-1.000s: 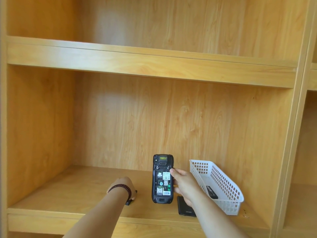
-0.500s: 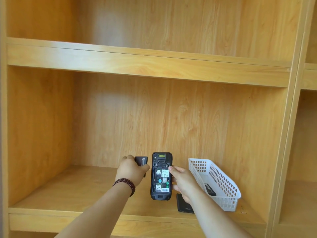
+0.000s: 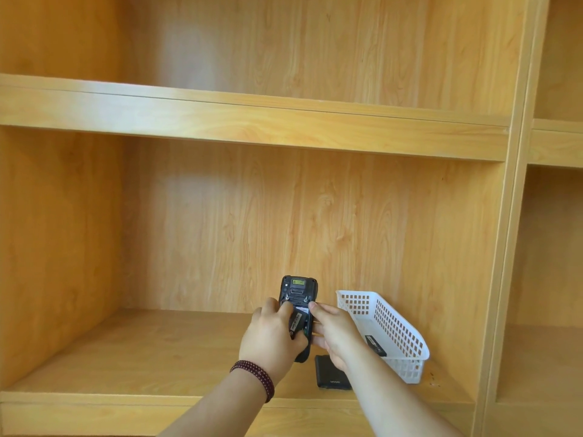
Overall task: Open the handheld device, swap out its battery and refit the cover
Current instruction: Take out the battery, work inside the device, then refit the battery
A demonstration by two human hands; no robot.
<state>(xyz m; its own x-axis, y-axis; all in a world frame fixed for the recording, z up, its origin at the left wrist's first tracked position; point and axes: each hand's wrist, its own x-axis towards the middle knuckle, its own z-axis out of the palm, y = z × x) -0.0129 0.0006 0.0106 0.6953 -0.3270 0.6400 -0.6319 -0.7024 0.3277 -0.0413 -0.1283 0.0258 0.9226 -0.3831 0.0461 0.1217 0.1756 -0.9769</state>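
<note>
Device (image 3: 298, 298) upright just left of the white basket (image 3: 407, 335), back toward me. My right hand (image 3: 334, 334) clamps its edge to steady it; my left hand (image 3: 273, 337) presses the battery (image 3: 296, 321) into the open bay. Cover (image 3: 331, 373) lies below, spare cell (image 3: 375, 345) inside the basket.

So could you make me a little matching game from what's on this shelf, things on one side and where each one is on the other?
Things:
1. device
2. battery
3. cover
4. basket

Places:
A. lying flat on the shelf, under the right wrist
B. held upright in the right hand
C. standing at the right end of the shelf
D. pressed into the open back by the left hand

Pairs: 1-B, 2-D, 3-A, 4-C
</note>
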